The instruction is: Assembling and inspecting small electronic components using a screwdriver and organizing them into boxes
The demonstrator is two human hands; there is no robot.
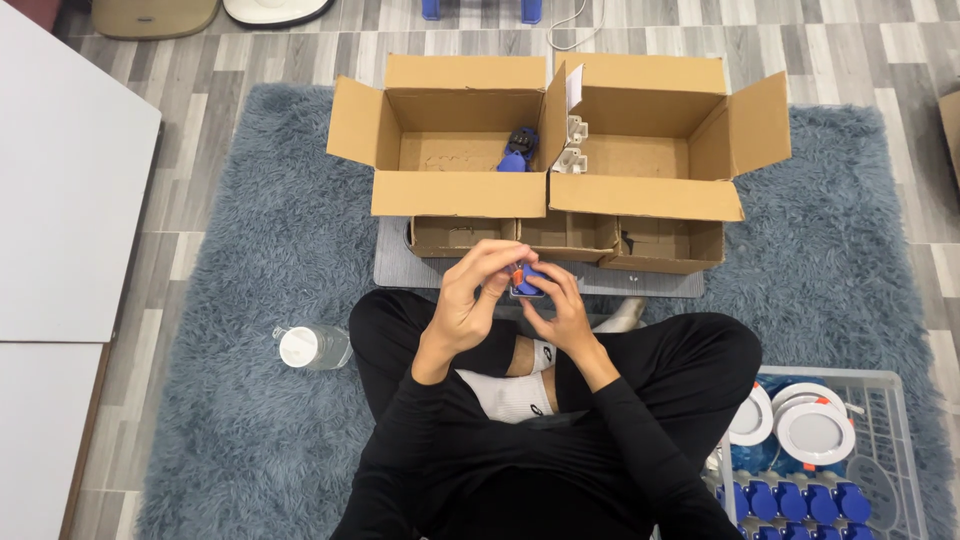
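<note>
a person sits cross-legged on a shaggy blue-grey rug [250, 250], both hands raised in front of the knees. the left hand [470, 300] and right hand [562, 310] are curled together around a small blue part with an orange tab [524, 279]; fingers of both close on it, the left from above, the right cupping from below.

ahead stand two open cardboard boxes. the left box [455, 195] has one blue-and-black piece [518, 150] lying at its right end; the right box [650, 198] has two white clips [573, 145] by its left wall. judging by that, the sorting looks barely begun: few pieces lie in the boxes.

at the person's right, a clear plastic crate [880, 400] holds white round downlights [812, 425] and a row of blue parts [800, 500], seemingly much left. a water bottle [312, 346] lies on the rug at the left.
</note>
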